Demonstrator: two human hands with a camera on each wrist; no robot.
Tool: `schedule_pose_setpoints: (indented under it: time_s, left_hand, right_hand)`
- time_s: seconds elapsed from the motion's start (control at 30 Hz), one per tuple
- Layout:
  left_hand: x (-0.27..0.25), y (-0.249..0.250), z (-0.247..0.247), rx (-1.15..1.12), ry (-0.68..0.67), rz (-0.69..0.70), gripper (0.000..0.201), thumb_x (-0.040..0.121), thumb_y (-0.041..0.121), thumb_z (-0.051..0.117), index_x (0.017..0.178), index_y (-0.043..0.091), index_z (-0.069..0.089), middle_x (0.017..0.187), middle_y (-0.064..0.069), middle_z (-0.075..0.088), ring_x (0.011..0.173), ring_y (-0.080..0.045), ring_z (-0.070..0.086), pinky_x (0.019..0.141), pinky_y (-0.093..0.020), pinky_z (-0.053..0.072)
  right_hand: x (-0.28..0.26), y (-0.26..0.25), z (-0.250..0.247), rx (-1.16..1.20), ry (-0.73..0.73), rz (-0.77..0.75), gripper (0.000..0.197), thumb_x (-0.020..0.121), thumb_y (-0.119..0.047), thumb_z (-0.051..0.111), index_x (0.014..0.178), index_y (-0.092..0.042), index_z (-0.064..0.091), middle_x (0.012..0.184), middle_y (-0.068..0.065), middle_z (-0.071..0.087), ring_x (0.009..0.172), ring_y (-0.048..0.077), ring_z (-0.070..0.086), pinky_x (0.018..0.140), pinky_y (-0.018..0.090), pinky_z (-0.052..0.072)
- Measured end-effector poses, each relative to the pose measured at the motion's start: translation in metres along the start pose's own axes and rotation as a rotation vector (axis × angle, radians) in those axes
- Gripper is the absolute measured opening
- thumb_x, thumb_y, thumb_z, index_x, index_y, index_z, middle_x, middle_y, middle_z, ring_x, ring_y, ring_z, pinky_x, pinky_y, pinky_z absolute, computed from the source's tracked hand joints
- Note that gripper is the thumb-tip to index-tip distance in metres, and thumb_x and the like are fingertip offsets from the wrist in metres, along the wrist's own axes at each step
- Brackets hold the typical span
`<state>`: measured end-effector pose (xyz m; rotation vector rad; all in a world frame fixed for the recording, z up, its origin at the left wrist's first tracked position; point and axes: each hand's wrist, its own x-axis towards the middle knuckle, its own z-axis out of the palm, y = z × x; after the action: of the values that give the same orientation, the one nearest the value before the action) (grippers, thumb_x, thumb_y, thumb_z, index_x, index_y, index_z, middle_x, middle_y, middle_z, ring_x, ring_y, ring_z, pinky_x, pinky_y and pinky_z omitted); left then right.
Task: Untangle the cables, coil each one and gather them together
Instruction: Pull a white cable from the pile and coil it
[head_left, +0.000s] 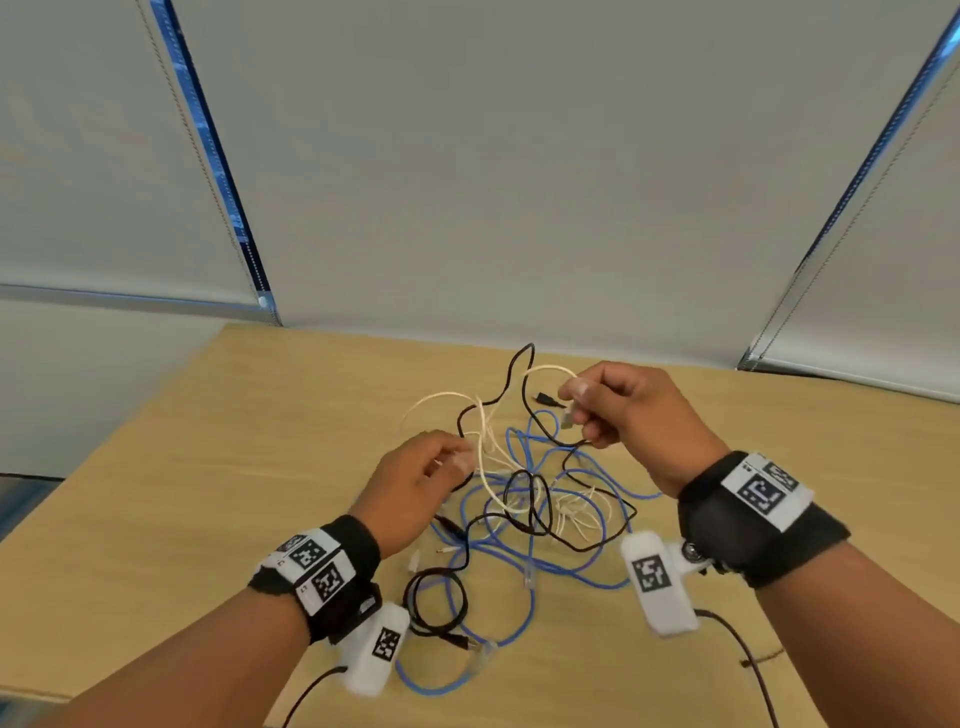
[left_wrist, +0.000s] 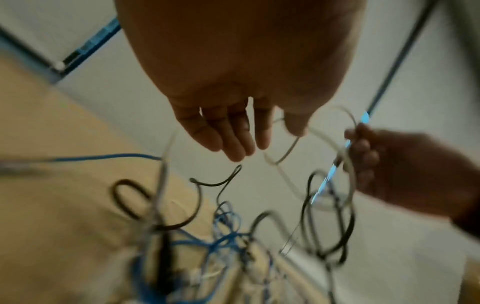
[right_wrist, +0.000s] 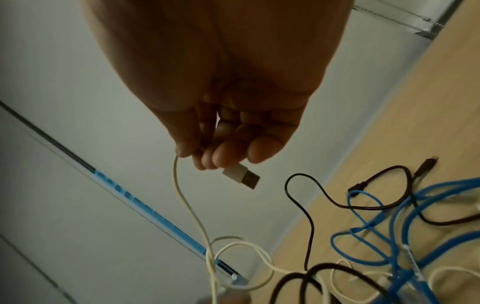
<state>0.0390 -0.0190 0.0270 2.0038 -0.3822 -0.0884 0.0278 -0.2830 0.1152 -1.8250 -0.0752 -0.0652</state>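
A tangle of cables lies on the wooden table (head_left: 208, 493): a blue network cable (head_left: 426, 691), black cables (head_left: 519, 358) and thin white cables (head_left: 441, 397). My right hand (head_left: 576, 410) is raised above the far side of the pile and pinches a white cable just behind its USB plug (right_wrist: 241, 175). From there the white cable (right_wrist: 182, 195) hangs in loops towards my left hand (head_left: 460, 460). The left hand holds that cable between thumb and index finger; its other fingers (left_wrist: 233, 139) hang nearly straight. A black loop rises between the two hands.
Closed grey window blinds (head_left: 519, 182) stand behind the table's far edge. Loose plugs (head_left: 543, 398) and a small black coil (head_left: 415, 597) lie around the pile. Black leads (head_left: 748, 660) run from my wrist cameras over the near table. Bare wood shows left and right.
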Motion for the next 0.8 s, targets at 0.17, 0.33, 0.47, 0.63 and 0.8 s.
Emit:
schedule_pose_setpoints:
  time_s: [0.17, 0.33, 0.47, 0.63, 0.8]
  left_hand:
    - [0.016, 0.034, 0.017, -0.289, -0.102, -0.008, 0.016, 0.094, 0.024, 0.069, 0.082, 0.013, 0.069, 0.076, 0.01, 0.069, 0.073, -0.001, 0.066, 0.07, -0.014, 0.047]
    - [0.027, 0.028, 0.01, -0.168, 0.008, -0.068, 0.022, 0.098, 0.017, 0.061, 0.083, 0.002, 0.065, 0.082, -0.008, 0.074, 0.073, -0.012, 0.064, 0.071, -0.022, 0.045]
    - [0.032, 0.029, 0.004, -0.182, 0.072, -0.05, 0.024, 0.102, 0.015, 0.053, 0.091, 0.009, 0.074, 0.089, 0.005, 0.077, 0.078, -0.001, 0.067, 0.069, -0.01, 0.046]
    - [0.039, 0.041, 0.01, -0.099, 0.06, 0.0, 0.028, 0.102, 0.017, 0.052, 0.085, 0.01, 0.072, 0.094, 0.014, 0.075, 0.089, 0.004, 0.066, 0.078, -0.022, 0.05]
    - [0.035, 0.055, 0.019, -0.211, 0.033, 0.081, 0.027, 0.102, 0.022, 0.049, 0.099, 0.019, 0.075, 0.077, 0.004, 0.073, 0.081, -0.009, 0.068, 0.085, -0.026, 0.05]
  right_hand:
    - [-0.001, -0.011, 0.01, 0.048, 0.017, -0.044, 0.02, 0.097, -0.017, 0.061, 0.083, -0.014, 0.075, 0.068, 0.002, 0.068, 0.057, 0.013, 0.058, 0.053, 0.023, 0.05]
    - [0.006, -0.017, -0.011, 0.199, 0.213, -0.056, 0.026, 0.099, -0.016, 0.057, 0.081, -0.019, 0.075, 0.062, -0.003, 0.059, 0.052, 0.01, 0.052, 0.051, 0.025, 0.048]
    - [0.01, -0.01, -0.031, -0.005, 0.369, -0.013, 0.017, 0.098, -0.016, 0.059, 0.108, -0.021, 0.072, 0.06, -0.005, 0.051, 0.046, 0.003, 0.049, 0.049, 0.024, 0.044]
    - [0.001, -0.016, 0.001, -0.587, 0.156, -0.349, 0.025, 0.094, -0.025, 0.065, 0.117, -0.035, 0.07, 0.096, -0.012, 0.062, 0.08, 0.002, 0.058, 0.078, 0.018, 0.045]
    - [0.001, -0.011, 0.033, -0.771, -0.05, -0.357, 0.019, 0.095, -0.024, 0.065, 0.113, -0.025, 0.068, 0.1, -0.008, 0.066, 0.08, 0.008, 0.056, 0.079, 0.03, 0.049]
